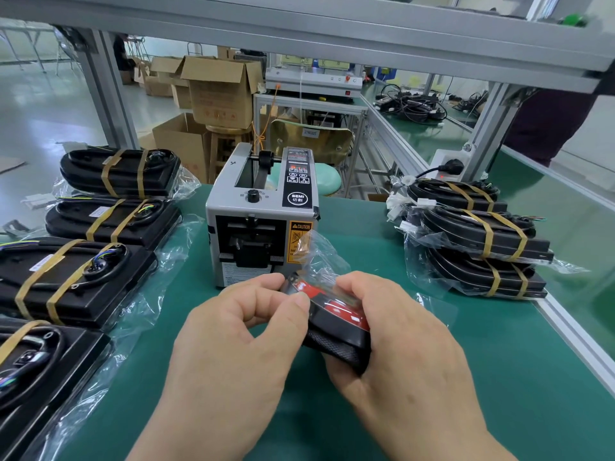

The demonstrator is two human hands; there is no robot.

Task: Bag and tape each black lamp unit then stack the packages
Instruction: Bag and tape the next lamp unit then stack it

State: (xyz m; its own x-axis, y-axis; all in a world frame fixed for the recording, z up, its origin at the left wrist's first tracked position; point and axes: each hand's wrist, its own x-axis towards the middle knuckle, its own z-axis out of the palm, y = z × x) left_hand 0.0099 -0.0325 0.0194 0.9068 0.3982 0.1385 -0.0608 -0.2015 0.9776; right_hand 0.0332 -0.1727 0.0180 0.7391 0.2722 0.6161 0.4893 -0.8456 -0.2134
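A black lamp unit (336, 341) with a red face sits in a clear plastic bag (319, 257) above the green table mat, in front of the tape dispenser. My right hand (392, 357) grips the unit from the right and below. My left hand (239, 341) pinches the bag's loose end against the unit's top edge. The bag's open end sticks up, crumpled, between my thumbs. A stack of bagged and taped units (476, 237) lies on the right. Several bagged units (100, 224) with tan tape bands lie in a row on the left.
A grey automatic tape dispenser (263, 211) stands mid-table behind my hands. An aluminium frame rail (572, 334) edges the green mat (499, 377) at the right. Cardboard boxes (216, 91), a stool and another bench with cables lie beyond. A power socket (449, 168) sits at right rear.
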